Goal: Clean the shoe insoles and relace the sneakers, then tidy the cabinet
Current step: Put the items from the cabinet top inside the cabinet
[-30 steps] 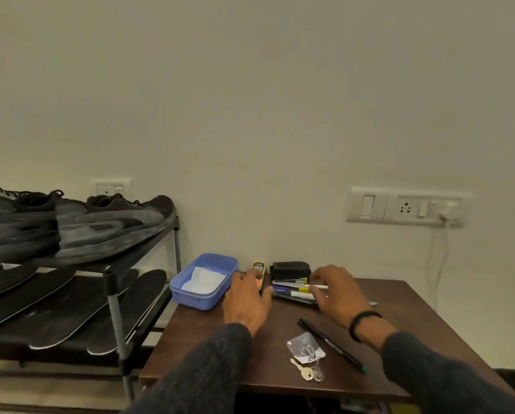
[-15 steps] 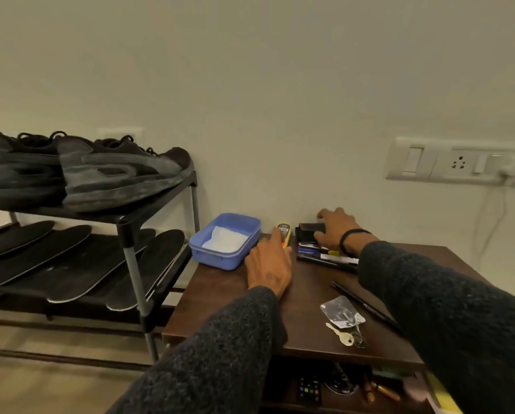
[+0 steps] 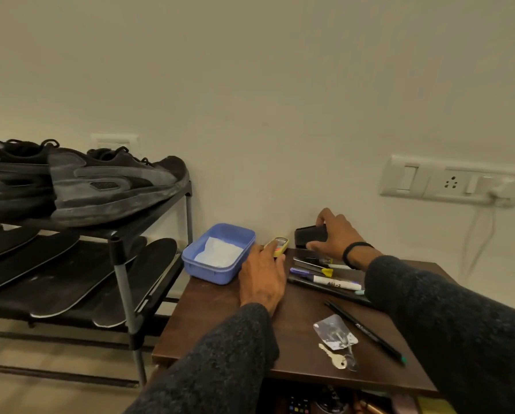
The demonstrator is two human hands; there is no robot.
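Right hand clamps a black case at the cabinet's back edge; left hand lies flat, fingers on a yellow gadget.

Lifted carelessly, the case could scatter the pens at its 6 o'clock. Blue tub at 9; sneakers and insoles racked beyond.

A white switch panel is sitting on the wall with a plug in its right end, and a white cable is hanging down from it; a smaller white wall plate is showing behind the rack; on the brown top, a blue plastic tub is holding something white; a key is lying beside a small clear packet near the front edge; a black pen is lying slantwise just right of them; several pens and markers are lying together farther back
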